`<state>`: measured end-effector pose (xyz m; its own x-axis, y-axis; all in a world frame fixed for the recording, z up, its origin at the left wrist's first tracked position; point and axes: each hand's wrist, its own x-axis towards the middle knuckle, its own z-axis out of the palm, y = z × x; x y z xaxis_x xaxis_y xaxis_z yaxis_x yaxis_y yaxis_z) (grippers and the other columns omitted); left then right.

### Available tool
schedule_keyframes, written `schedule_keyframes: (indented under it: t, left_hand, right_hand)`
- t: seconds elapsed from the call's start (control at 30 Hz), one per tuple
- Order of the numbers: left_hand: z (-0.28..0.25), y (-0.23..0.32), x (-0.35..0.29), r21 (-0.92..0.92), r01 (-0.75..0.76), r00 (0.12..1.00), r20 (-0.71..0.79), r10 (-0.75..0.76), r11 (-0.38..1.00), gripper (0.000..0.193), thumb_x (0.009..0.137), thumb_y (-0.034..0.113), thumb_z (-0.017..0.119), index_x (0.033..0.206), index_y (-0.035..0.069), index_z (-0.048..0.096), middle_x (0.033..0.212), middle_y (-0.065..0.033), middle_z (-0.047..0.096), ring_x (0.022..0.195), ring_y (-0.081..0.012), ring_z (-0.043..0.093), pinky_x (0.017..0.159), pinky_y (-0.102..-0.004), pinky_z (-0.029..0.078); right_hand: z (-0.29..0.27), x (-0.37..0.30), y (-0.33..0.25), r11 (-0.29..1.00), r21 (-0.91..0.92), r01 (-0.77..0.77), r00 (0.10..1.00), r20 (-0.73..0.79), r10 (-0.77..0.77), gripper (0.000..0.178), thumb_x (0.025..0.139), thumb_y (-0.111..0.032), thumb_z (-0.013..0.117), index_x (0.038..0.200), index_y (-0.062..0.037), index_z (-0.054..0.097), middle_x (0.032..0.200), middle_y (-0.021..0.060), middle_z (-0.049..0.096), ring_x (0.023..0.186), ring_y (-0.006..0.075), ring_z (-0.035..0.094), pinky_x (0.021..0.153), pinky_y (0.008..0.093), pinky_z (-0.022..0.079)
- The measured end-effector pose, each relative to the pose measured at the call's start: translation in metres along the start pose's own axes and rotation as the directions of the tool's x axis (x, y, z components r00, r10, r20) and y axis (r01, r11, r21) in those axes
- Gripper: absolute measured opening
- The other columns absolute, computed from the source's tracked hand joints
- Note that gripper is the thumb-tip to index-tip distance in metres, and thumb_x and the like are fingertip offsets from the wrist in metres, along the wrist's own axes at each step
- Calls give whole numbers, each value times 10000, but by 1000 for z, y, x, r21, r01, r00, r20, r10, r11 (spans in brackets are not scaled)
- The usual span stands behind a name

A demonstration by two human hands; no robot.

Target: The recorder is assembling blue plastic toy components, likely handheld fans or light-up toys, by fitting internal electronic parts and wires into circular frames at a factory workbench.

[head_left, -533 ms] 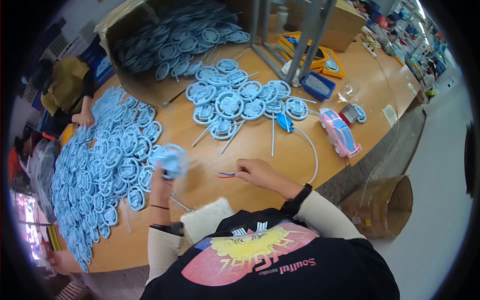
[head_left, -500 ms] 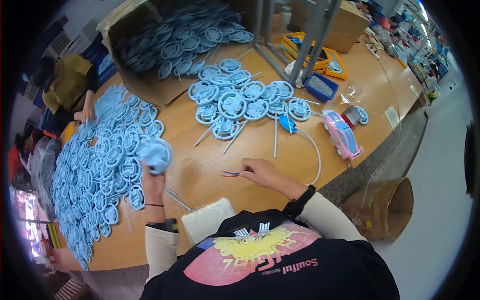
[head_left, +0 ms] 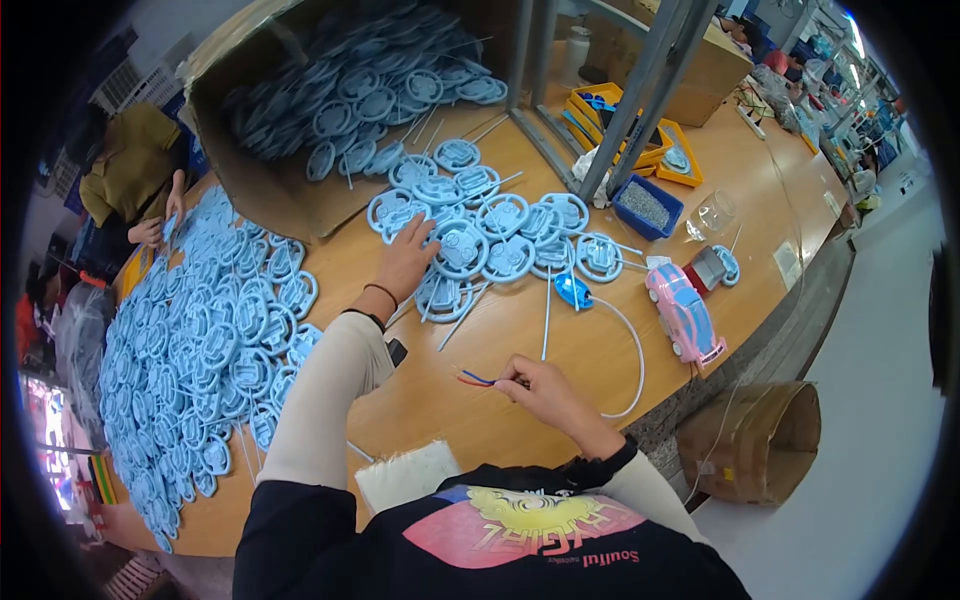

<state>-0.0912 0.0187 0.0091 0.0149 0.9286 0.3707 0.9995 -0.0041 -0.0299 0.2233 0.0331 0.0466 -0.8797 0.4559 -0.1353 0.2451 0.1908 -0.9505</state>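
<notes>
Fingers of the right hand [head_left: 548, 393] narrow, pinched together around a pair of red and blue wires [head_left: 478, 382], whose bare tips poke out leftward above the surface [head_left: 420, 415]. Fingers of the left hand [head_left: 400, 264] somewhat spread, palm down, tips among the middle cluster of blue discs [head_left: 507, 258]; cannot tell whether they close on a disc. Change noted: half a second ago this hand carried a blurred blue disc beside the left pile [head_left: 215, 330]; now it reaches forward to the cluster, and no lifted disc shows. Reads as handling shifted from pile to cluster, while the right hand keeps its wires. Further out: a white cable [head_left: 640, 352] curves from near the right hand up to a small blue plastic piece [head_left: 573, 291] at the cluster's near right. Edges: tilted cardboard box [head_left: 238, 180] crowds the far left of the cluster, grey metal frame [head_left: 640, 115] and blue tray [head_left: 650, 232] its far right; pink toy car [head_left: 685, 315] sits near the right edge of the surface, a white pad [head_left: 405, 475] by the near edge. Best room for moving, I judge: the wood between left forearm and right hand, though disc sticks jut toward it. Beyond the pile, a co-worker's hand [head_left: 147, 232] works at the far left.
</notes>
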Motion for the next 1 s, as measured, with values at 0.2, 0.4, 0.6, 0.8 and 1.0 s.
schedule_keyframes:
  t: [0.2, 0.4, 0.6, 0.8, 1.0]
  left_hand:
    - [8, -4, 5, 31, -176, 984, 22, 176, 984, 148, 729, 82, 536, 875, 93, 556, 1188, -117, 468, 1222, -305, 358, 968, -401, 353]
    - [-43, 7, -35, -362, 89, 996, 9, -92, 928, 188, 803, 151, 564, 960, 71, 500, 970, -150, 569, 953, -362, 533, 771, -399, 442]
    - [-101, 46, -97, -697, 466, 844, 164, -511, 545, 207, 876, 208, 540, 959, 19, 519, 714, -120, 595, 611, -251, 572, 562, -337, 460]
    - [-117, 79, -142, -855, 516, 759, 425, -494, 57, 190, 914, 215, 495, 982, 39, 513, 764, 1, 546, 632, -50, 520, 508, -200, 446]
    - [-133, 95, -162, -839, 512, 754, 541, -373, -181, 228, 882, 180, 548, 1055, 33, 531, 857, -26, 581, 708, -78, 553, 596, -227, 476]
  right_hand:
    - [-6, -13, 3, 999, 45, -21, 998, -59, 24, 151, 829, -128, 606, 799, -12, 513, 638, 18, 536, 585, 76, 524, 524, 222, 416]
    - [3, -19, 1, 998, -57, 24, 989, -147, -32, 147, 801, -167, 615, 794, -41, 541, 611, 76, 553, 533, 181, 539, 507, 296, 411]
    - [22, -15, -39, 958, -274, 83, 975, -176, -135, 148, 801, -183, 606, 786, -54, 534, 631, 91, 571, 561, 258, 564, 511, 339, 422]
    - [54, -18, -59, 904, -398, 157, 976, -75, -203, 152, 789, -173, 605, 778, -49, 519, 659, 112, 583, 615, 301, 572, 542, 379, 427]
    - [75, -27, -59, 922, -317, 224, 969, -29, -246, 141, 807, -141, 605, 781, -22, 534, 581, 55, 517, 521, 146, 495, 500, 280, 387]
